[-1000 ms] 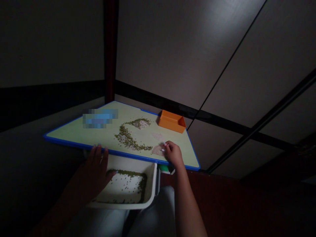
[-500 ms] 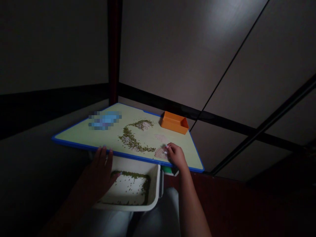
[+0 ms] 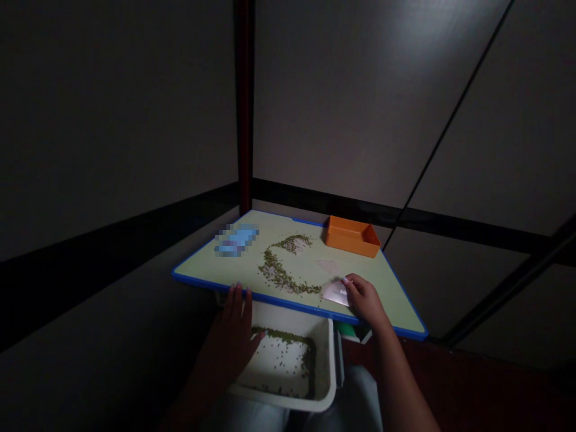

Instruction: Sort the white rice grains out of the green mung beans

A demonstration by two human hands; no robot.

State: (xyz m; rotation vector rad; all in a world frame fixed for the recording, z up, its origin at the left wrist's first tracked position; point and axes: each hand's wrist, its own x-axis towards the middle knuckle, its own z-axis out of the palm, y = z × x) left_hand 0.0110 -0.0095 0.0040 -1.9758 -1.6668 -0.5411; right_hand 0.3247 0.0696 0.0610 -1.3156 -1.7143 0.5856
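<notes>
Looks like your right hand (image 3: pixel 363 298) has the scraper (image 3: pixel 333 291) pinched by its right end, lower right of centre, leaving its other edge free beside the grains (image 3: pixel 281 279), while your left hand (image 3: pixel 231 324), fingers apart, lies over the table (image 3: pixel 400 315) edge, probably for steadiness.

Grey walls (image 3: pixel 333 108) — dimly lit — above a dark-red floor (image 3: pixel 454 375)

A blue object (image 3: pixel 238 240) on the table (image 3: pixel 396 294) is blurred into squares. The right hand (image 3: pixel 365 299) covers one end of a pale flat piece (image 3: pixel 335 292); the left hand (image 3: pixel 234 327) hides part of a white tub (image 3: pixel 332 366). Greenish grains (image 3: pixel 273 273) are too small to identify. The bottom edge cuts off the legs (image 3: pixel 355 399).
</notes>
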